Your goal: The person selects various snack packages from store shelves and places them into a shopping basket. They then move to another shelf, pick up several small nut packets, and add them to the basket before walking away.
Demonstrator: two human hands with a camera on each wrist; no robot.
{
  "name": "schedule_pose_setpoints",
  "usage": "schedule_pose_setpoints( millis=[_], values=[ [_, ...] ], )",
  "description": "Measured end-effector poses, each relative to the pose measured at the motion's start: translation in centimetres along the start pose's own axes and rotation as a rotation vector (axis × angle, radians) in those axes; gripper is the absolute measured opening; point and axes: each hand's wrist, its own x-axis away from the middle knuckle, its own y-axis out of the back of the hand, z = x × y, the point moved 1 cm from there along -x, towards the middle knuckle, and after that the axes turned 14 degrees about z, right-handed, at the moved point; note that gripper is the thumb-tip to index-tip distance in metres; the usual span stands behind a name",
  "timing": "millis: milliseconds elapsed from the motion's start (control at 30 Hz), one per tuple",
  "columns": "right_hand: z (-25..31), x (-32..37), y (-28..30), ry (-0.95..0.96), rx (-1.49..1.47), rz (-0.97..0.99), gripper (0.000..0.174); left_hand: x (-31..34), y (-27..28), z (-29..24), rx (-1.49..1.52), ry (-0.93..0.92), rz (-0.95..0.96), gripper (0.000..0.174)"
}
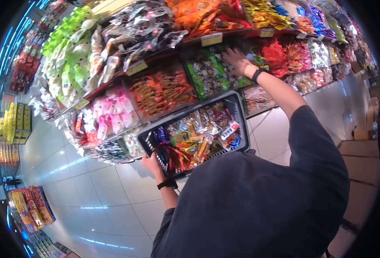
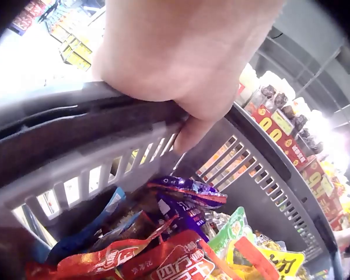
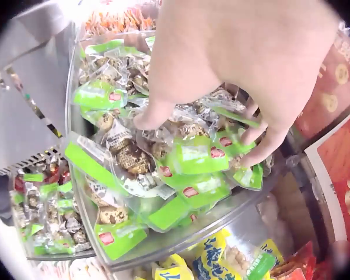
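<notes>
My left hand [image 1: 152, 165] grips the near-left rim of a dark grey shopping basket [image 1: 244, 129]; in the left wrist view its thumb hangs over the inner wall. Red, purple, yellow and clear snack packets [image 2: 181, 256] fill the basket. My right hand [image 1: 238, 62] reaches into a clear-walled bin [image 3: 221, 219] of small green-topped packets. Speckled, egg-like pieces [image 3: 134, 157] show through the clear parts of these packets. In the right wrist view, thumb and fingers are spread wide, their tips right at the packets.
Orange-brown packets [image 1: 162, 92] and pink-and-white packets [image 1: 114, 109] fill the bins left of the green ones. Red packets [image 1: 273, 56] lie to the right. A higher shelf carries black-and-clear bags [image 1: 140, 32] and orange bags [image 1: 203, 15]. Tiled floor [image 1: 99, 193] extends at the left.
</notes>
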Motion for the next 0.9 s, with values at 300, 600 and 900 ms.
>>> schedule_pose_setpoints(
  millis=[300,600,900],
  values=[
    [-0.2,-0.3,1.4,0.113,-0.017,0.049,0.097,-0.2,0.1,0.0,-0.155,-0.041,-0.047,0.025],
    [0.5,-0.1,0.1,0.128,0.133,-0.114,0.065,-0.1,0.2,0.0,-0.174,-0.023,-0.020,0.024],
    [-2.8,0.5,0.2,0.350,-0.136,-0.340,0.050,0.1,0.3,-1.1,-0.143,-0.006,-0.005,0.020]
  ],
)
